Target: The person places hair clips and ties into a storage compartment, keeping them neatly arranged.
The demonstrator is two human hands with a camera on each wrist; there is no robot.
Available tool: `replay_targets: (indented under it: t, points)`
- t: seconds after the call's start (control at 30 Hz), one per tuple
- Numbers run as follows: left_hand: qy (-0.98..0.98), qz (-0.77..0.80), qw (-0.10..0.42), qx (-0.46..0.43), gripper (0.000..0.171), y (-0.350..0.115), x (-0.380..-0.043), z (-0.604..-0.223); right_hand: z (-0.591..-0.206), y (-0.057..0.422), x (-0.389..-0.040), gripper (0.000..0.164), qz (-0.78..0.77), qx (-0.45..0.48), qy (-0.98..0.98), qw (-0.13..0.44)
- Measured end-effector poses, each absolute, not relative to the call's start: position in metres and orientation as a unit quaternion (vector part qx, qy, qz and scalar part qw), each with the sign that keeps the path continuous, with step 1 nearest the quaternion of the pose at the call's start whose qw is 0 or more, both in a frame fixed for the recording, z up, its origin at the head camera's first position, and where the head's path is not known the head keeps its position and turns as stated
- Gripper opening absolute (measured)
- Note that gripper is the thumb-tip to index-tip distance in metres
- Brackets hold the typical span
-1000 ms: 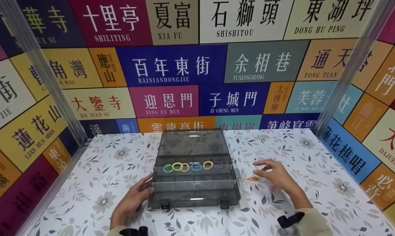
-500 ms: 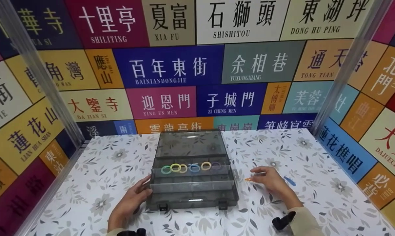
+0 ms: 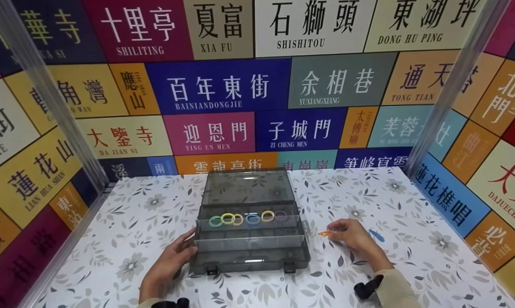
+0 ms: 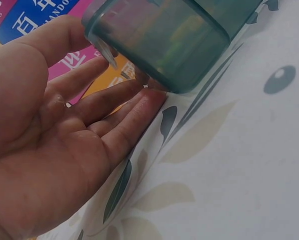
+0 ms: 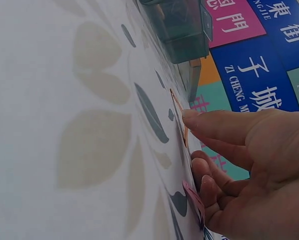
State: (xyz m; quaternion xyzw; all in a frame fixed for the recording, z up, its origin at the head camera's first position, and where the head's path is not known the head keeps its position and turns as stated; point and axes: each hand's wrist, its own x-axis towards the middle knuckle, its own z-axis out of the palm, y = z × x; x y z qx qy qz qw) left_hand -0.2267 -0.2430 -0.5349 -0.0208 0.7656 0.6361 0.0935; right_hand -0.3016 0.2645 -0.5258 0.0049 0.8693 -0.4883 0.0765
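Note:
A smoky see-through compartment box (image 3: 249, 244) sits mid-table with its lid (image 3: 246, 188) raised at the back. Several coloured rings, like small hair ties (image 3: 268, 211), lie in its rear row. My left hand (image 3: 172, 261) rests against the box's left side, fingertips at its wall; in the left wrist view the fingers are loosely extended along the box corner (image 4: 199, 60). To the right of the box, my right hand (image 3: 353, 237) pinches a thin, pointed orange hair clip (image 3: 324, 233) at table level. The right wrist view shows the fingertips on the clip (image 5: 177, 102).
A blue clip-like piece (image 3: 376, 235) lies to the right of my right hand. Below my fingers in the right wrist view is a pink piece (image 5: 193, 200). The table (image 3: 146, 222) has a leaf-patterned cover and meets a wall of coloured signs (image 3: 219, 85) behind.
My right hand has lowered onto the orange hair clip and taken it between the fingers. The blue piece has come into sight beside the wrist. My left hand stays at the box.

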Motion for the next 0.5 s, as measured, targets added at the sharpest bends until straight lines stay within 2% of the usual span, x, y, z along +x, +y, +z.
replay_targets:
  t: [0.5]
  points:
    - [0.768,0.631,0.101,-0.032,0.063,-0.2439,-0.2288,-0.5373,-0.5272,0.2642,-0.3010,0.017,-0.447,-0.031,0.893,0.039]
